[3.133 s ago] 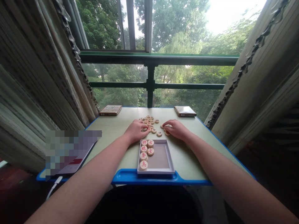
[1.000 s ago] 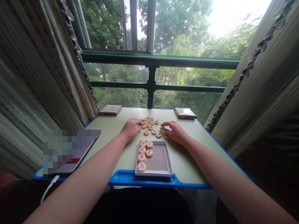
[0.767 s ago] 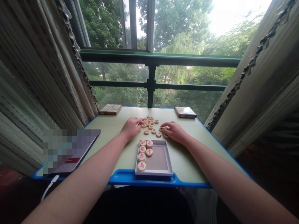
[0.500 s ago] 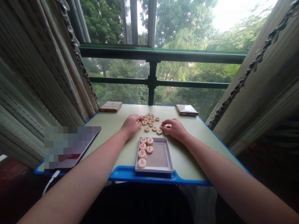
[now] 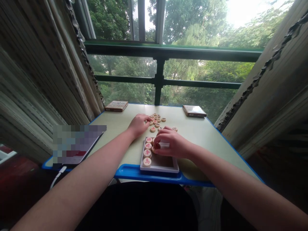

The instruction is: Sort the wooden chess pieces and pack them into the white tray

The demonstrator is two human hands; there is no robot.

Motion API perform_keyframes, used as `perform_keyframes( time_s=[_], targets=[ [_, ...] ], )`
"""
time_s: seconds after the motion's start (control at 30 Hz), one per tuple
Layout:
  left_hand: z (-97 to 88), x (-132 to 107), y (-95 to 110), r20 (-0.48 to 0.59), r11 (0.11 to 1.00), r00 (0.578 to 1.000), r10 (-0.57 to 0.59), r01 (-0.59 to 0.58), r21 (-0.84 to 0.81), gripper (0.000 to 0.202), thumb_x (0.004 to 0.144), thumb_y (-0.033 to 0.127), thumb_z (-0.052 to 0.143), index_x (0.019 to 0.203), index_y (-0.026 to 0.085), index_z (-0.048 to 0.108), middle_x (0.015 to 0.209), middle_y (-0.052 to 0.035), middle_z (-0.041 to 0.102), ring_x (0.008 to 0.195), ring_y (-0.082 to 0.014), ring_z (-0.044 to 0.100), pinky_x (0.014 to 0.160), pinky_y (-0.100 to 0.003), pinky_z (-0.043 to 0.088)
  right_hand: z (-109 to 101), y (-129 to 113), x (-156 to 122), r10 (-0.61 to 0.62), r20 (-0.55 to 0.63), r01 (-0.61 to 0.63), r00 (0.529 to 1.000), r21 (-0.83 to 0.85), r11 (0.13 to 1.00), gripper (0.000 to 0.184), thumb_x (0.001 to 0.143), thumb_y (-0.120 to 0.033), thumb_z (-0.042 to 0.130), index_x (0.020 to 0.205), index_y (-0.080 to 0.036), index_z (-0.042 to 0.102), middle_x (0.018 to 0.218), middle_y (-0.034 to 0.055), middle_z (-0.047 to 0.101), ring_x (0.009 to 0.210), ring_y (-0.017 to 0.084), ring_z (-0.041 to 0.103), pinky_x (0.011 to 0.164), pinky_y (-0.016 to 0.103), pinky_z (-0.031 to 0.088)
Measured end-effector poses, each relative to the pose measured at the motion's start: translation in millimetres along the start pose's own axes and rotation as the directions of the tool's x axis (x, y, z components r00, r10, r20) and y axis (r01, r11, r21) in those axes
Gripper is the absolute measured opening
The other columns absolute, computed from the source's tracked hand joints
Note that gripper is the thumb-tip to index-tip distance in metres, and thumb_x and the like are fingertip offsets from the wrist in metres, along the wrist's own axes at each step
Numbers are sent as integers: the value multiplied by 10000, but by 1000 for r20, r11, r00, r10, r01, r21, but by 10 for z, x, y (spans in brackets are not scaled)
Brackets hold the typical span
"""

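My right hand (image 5: 169, 142) is over the shallow box tray (image 5: 176, 165). Its thumb and fingers are closed in a pinch on a Chinese chess piece, mostly hidden by the fingers, beside the left column. That column holds round wooden pieces with red characters, among them a horse piece (image 5: 147, 161) at the near end and a chariot piece (image 5: 147, 153) above it. My left hand (image 5: 140, 124) rests at the left side of the loose Chinese chess pieces (image 5: 157, 125), its fingers stretched out and touching them. Its thumb is partly hidden.
A light table (image 5: 115, 125) with a blue edge stands before a window with a green railing (image 5: 175, 50). Flat boxes lie at the back left (image 5: 116, 106) and back right (image 5: 194, 111). A laptop-like device (image 5: 84, 144) with a white cable (image 5: 57, 175) is at the left.
My right hand has moved from the loose pieces toward me and left, into the tray, carrying a piece. My left hand stays at the loose pieces. The view has shifted slightly.
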State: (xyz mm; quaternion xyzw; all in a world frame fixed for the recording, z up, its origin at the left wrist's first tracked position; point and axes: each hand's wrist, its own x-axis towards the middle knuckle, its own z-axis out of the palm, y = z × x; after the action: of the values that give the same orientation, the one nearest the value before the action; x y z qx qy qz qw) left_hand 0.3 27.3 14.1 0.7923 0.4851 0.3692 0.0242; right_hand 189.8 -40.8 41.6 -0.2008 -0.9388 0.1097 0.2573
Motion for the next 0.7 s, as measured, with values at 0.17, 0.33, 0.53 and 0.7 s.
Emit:
perform_keyframes(
  time_s=[0.17, 0.33, 0.53, 0.7],
  targets=[
    [21, -20, 66, 31, 1000, 999, 26, -26, -9, 178, 723, 121, 536, 758, 185, 697, 808, -19, 697, 835, -173, 597, 853, -309, 455, 28, 37, -19, 3, 10, -2, 1000, -26, 1000, 136, 693, -282, 702, 790, -199, 654, 775, 30, 578, 765, 163, 482, 788, 310, 398],
    [19, -11, 32, 20, 1000, 1000, 13, -13, -9, 176, 730, 138, 532, 748, 187, 700, 811, -21, 701, 835, -176, 599, 845, -316, 460, 35, 54, -3, 24, -7, -24, 1000, -21, 999, 134, 714, -279, 690, 811, -192, 660, 751, 29, 586, 734, 157, 480, 788, 313, 398],
    [42, -5, -13, 18, 1000, 1000, -1, 1, -7, 178, 732, 146, 528, 745, 187, 701, 814, -23, 702, 844, -181, 602, 838, -316, 464, 47, 69, -12, 42, -1, -42, 999, -39, 998, 168, 698, -313, 705, 811, -194, 670, 769, 40, 587, 766, 169, 475, 754, 296, 409],
    [25, -7, 3, 28, 1000, 1000, -11, 11, -12, 175, 729, 149, 537, 752, 188, 706, 817, -24, 700, 835, -182, 604, 832, -313, 469, 40, 66, -13, 40, 18, -39, 999, -37, 999, 167, 721, -325, 684, 828, -196, 672, 720, 28, 597, 723, 155, 483, 732, 286, 414]
  ],
)
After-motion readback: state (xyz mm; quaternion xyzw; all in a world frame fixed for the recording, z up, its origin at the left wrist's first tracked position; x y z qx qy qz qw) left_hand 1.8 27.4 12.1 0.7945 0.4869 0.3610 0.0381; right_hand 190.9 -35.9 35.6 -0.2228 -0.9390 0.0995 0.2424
